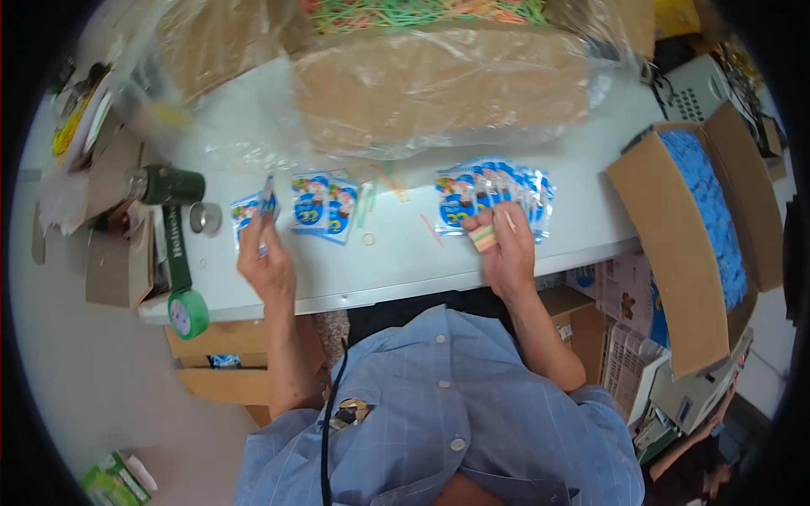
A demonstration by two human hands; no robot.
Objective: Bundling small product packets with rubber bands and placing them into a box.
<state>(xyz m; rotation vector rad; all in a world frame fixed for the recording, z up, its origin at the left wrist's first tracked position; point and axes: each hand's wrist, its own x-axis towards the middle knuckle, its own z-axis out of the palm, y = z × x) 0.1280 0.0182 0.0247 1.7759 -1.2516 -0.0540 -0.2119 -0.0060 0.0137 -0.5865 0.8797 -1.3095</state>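
Note:
My left hand [268, 266] is closed on a small blue-and-white packet [268, 201], tilted upright between thumb and fingers at the left of the table. Another such packet lies flat just beside it, partly covered by the fingers. Curled around a short bundle of pink, yellow and green sticks [483, 237], my right hand [510, 261] is closed near the table's front edge. Right behind it lies a fanned row of several blue packets [489, 185]. Between the hands, a smaller group of packets [322, 202] overlaps on the white table [396, 270].
Loose sticks [365, 202] and a rubber band [369, 239] lie mid-table. A plastic-lined carton [447, 93] of coloured sticks stands at the back. To the right is an open box [675, 253] of blue packets; to the left, a dark flask [173, 185] and green tape [187, 314].

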